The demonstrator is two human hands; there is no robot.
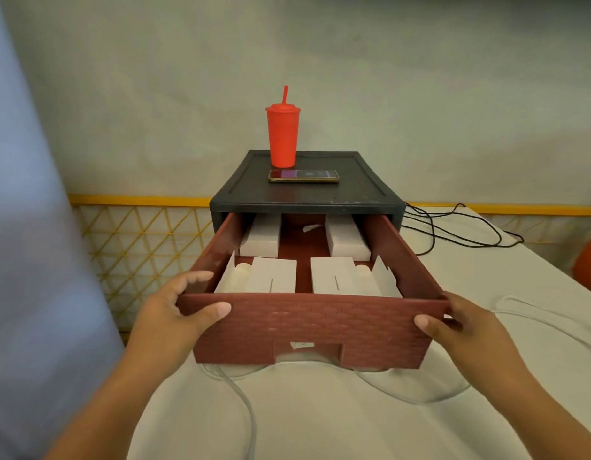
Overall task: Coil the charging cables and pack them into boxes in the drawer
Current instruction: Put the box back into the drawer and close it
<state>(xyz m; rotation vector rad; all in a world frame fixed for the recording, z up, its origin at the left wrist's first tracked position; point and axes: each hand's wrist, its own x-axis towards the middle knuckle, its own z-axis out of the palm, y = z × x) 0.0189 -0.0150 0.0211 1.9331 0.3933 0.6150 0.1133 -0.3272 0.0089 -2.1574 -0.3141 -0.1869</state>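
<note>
Left hand (184, 307) and right hand (460, 323) clasp 2 front corners of the drawer (307, 323); white cable (246, 406) lies beneath, running toward 6 o'clock.

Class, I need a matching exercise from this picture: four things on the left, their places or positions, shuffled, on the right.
1 red cup
2 phone
3 black cable
4 white boxes

A inside the drawer
B lying flat on the cabinet
C on the table, right of the cabinet
D standing upright on the cabinet

Pairs: 1-D, 2-B, 3-C, 4-A
</note>
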